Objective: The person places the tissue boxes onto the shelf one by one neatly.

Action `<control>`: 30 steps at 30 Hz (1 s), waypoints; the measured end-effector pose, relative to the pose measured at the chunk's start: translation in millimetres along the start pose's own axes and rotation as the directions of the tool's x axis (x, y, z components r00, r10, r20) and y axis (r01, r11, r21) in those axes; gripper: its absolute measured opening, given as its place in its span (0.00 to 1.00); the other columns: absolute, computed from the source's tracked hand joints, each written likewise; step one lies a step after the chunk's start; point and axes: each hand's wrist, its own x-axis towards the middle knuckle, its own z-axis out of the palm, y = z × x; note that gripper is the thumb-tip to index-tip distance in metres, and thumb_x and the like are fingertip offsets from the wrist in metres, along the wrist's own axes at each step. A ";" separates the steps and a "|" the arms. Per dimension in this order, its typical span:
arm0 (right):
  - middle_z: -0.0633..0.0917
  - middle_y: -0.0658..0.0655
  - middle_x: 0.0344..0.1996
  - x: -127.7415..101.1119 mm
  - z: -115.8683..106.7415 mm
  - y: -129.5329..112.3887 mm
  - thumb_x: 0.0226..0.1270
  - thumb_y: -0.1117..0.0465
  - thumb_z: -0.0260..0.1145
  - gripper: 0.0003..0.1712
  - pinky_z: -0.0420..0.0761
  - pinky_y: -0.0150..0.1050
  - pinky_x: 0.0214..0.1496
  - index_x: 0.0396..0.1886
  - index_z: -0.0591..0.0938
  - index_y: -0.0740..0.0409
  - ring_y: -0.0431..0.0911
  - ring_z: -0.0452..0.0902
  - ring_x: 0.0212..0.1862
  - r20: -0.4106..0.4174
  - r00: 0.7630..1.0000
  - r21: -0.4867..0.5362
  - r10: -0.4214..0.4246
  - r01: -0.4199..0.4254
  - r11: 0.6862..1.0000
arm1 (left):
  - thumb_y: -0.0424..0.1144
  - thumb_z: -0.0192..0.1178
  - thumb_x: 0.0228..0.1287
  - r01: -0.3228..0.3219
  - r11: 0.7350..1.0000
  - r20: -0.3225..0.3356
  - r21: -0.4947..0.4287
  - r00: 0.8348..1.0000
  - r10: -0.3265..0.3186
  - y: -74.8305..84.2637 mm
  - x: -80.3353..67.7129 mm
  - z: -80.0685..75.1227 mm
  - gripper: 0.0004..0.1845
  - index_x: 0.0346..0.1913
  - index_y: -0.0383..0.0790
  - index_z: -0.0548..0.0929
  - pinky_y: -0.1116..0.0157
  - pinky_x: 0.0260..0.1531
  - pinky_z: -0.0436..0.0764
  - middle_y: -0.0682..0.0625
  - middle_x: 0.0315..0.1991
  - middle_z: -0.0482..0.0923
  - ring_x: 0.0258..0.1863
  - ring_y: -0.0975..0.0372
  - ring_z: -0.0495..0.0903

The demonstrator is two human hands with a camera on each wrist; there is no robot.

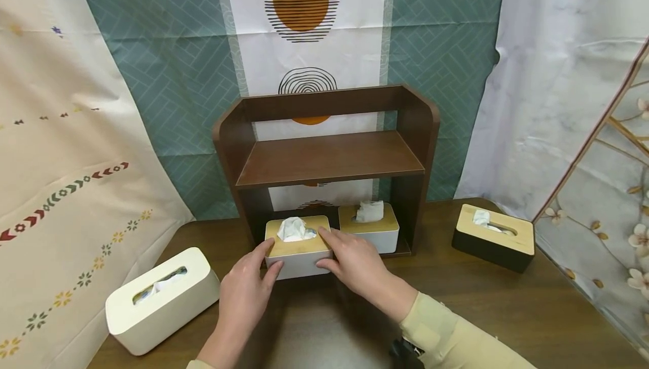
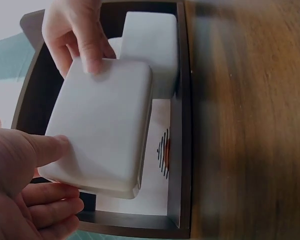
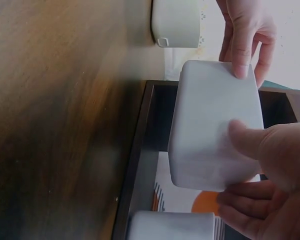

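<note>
Head view: fingers of both hands are partly curled about a white tissue box with wooden lid (image 1: 298, 265), one hand at each end. Left hand (image 1: 245, 284): thumb on the front face, fingers around the left end. Right hand (image 1: 357, 259): thumb on the front face near the right end, forefinger at the lid's edge. Both wrist views confirm the thumb contacts. Held box is at the front of the lower compartment of a brown shelf unit (image 1: 329, 158); cannot tell whether its base touches the shelf floor. White tissue (image 1: 294, 229) stands out of its slot.

Just beside, inside the compartment to the right: second white box (image 1: 375, 238), wooden lid, tissue rising from it.

On the surface (image 1: 436, 301), well apart: cream box (image 1: 167, 301) at left and black box (image 1: 492, 249) with wooden lid at right, tissue visible in each slot.

Forearms reach forward, converging; right sleeve (image 1: 436, 327) is pale yellow.
</note>
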 end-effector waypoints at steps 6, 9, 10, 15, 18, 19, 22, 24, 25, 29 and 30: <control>0.89 0.65 0.62 8.4 0.3 4.5 0.68 0.51 0.84 0.39 0.88 0.58 0.58 0.74 0.82 0.59 0.60 0.89 0.59 0.001 1.000 -0.009 -0.003 0.003 1.000 | 0.38 0.80 0.68 -0.021 1.000 -0.029 -0.015 0.999 0.020 -1.8 5.9 4.1 0.30 0.71 0.38 0.85 0.38 0.50 0.87 0.36 0.59 0.89 0.55 0.41 0.90; 0.90 0.63 0.61 14.4 0.4 7.6 0.67 0.52 0.85 0.38 0.87 0.57 0.60 0.73 0.83 0.58 0.59 0.89 0.59 -0.004 1.000 -0.016 -0.020 0.020 1.000 | 0.37 0.80 0.68 -0.028 0.999 -0.042 -0.021 0.999 0.027 -2.6 9.9 7.4 0.30 0.71 0.38 0.85 0.38 0.52 0.87 0.36 0.61 0.88 0.57 0.41 0.89; 0.90 0.62 0.59 16.3 0.4 8.7 0.67 0.52 0.85 0.38 0.87 0.57 0.60 0.73 0.83 0.58 0.59 0.89 0.59 -0.008 1.000 -0.016 -0.026 0.026 1.000 | 0.37 0.80 0.68 -0.030 0.999 -0.044 -0.023 0.999 0.029 -3.0 11.4 8.7 0.30 0.71 0.37 0.85 0.38 0.52 0.87 0.36 0.61 0.88 0.58 0.40 0.89; 0.92 0.61 0.55 23.2 3.3 13.0 0.64 0.50 0.86 0.37 0.86 0.58 0.61 0.69 0.85 0.59 0.61 0.87 0.61 -0.031 0.998 -0.029 -0.046 0.045 0.999 | 0.37 0.80 0.67 -0.032 0.999 -0.058 -0.039 0.998 0.030 -5.5 18.4 13.7 0.31 0.71 0.37 0.85 0.37 0.53 0.86 0.37 0.65 0.86 0.60 0.40 0.87; 0.92 0.63 0.56 25.4 6.4 16.1 0.65 0.49 0.85 0.38 0.86 0.59 0.62 0.70 0.85 0.60 0.63 0.86 0.63 -0.033 0.998 -0.037 -0.044 0.043 0.998 | 0.36 0.81 0.67 -0.030 0.998 -0.068 -0.047 0.997 0.027 -7.0 22.5 17.6 0.31 0.71 0.37 0.85 0.37 0.53 0.86 0.38 0.66 0.86 0.61 0.40 0.87; 0.92 0.63 0.57 26.3 7.6 17.1 0.65 0.49 0.84 0.38 0.86 0.59 0.62 0.70 0.85 0.60 0.63 0.86 0.63 -0.032 0.999 -0.039 -0.044 0.042 0.998 | 0.36 0.81 0.67 -0.029 0.998 -0.070 -0.049 0.997 0.026 -7.5 23.9 18.8 0.31 0.71 0.37 0.85 0.37 0.53 0.86 0.37 0.66 0.86 0.61 0.40 0.87; 0.92 0.62 0.56 29.0 10.6 20.2 0.66 0.49 0.84 0.37 0.87 0.58 0.60 0.70 0.85 0.60 0.61 0.87 0.61 -0.039 0.998 -0.053 -0.042 0.040 0.998 | 0.36 0.80 0.67 -0.030 0.998 -0.071 -0.056 0.997 0.026 -9.0 28.0 22.5 0.30 0.70 0.37 0.85 0.37 0.54 0.86 0.37 0.65 0.86 0.61 0.40 0.87; 0.92 0.61 0.54 30.8 12.1 22.0 0.67 0.49 0.84 0.37 0.87 0.57 0.57 0.71 0.85 0.59 0.60 0.88 0.59 -0.044 0.998 -0.067 -0.040 0.037 0.997 | 0.36 0.80 0.67 -0.029 0.997 -0.068 -0.064 0.997 0.025 -10.0 30.7 25.0 0.29 0.70 0.38 0.85 0.37 0.53 0.86 0.38 0.65 0.86 0.61 0.41 0.87; 0.92 0.60 0.54 31.6 12.6 22.7 0.67 0.49 0.84 0.36 0.88 0.57 0.56 0.71 0.85 0.59 0.59 0.88 0.58 -0.046 0.998 -0.072 -0.040 0.037 0.997 | 0.36 0.80 0.68 -0.028 0.997 -0.066 -0.069 0.998 0.023 -10.7 31.9 26.3 0.29 0.70 0.38 0.85 0.37 0.53 0.86 0.38 0.65 0.87 0.61 0.41 0.87; 0.93 0.59 0.53 34.4 14.4 25.5 0.67 0.49 0.84 0.36 0.88 0.56 0.54 0.71 0.85 0.59 0.58 0.89 0.56 -0.047 0.998 -0.088 -0.037 0.032 0.996 | 0.37 0.80 0.68 -0.018 0.997 -0.049 -0.078 0.999 0.014 -13.3 36.8 31.6 0.29 0.69 0.38 0.85 0.38 0.54 0.86 0.39 0.64 0.87 0.61 0.42 0.88; 0.92 0.60 0.53 35.1 14.7 26.2 0.67 0.49 0.84 0.37 0.88 0.56 0.54 0.70 0.85 0.59 0.59 0.88 0.56 -0.047 0.998 -0.091 -0.035 0.031 0.995 | 0.37 0.80 0.68 -0.016 0.997 -0.044 -0.080 0.999 0.012 -13.8 38.1 32.9 0.29 0.69 0.38 0.86 0.38 0.54 0.86 0.39 0.63 0.88 0.61 0.42 0.88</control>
